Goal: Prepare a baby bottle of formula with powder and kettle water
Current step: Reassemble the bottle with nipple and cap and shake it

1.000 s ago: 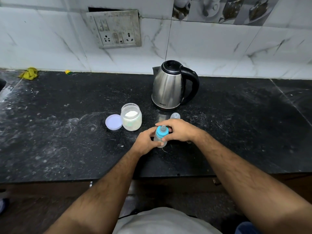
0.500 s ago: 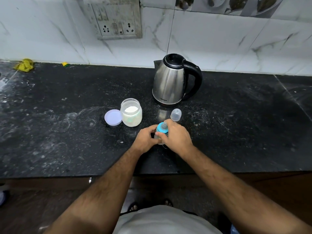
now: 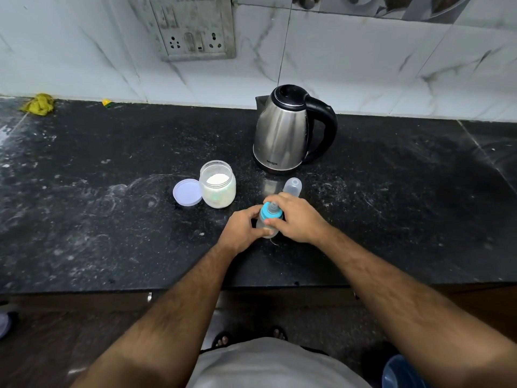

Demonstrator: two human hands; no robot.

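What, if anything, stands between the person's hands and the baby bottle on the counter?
Nothing visible does. The left hand grips the baby bottle at its body, and the right hand wraps its blue collar. The clear cap stands behind, apart.

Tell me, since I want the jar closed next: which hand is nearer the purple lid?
Left. The left hand is just right of the purple lid; the right hand lies farther right.
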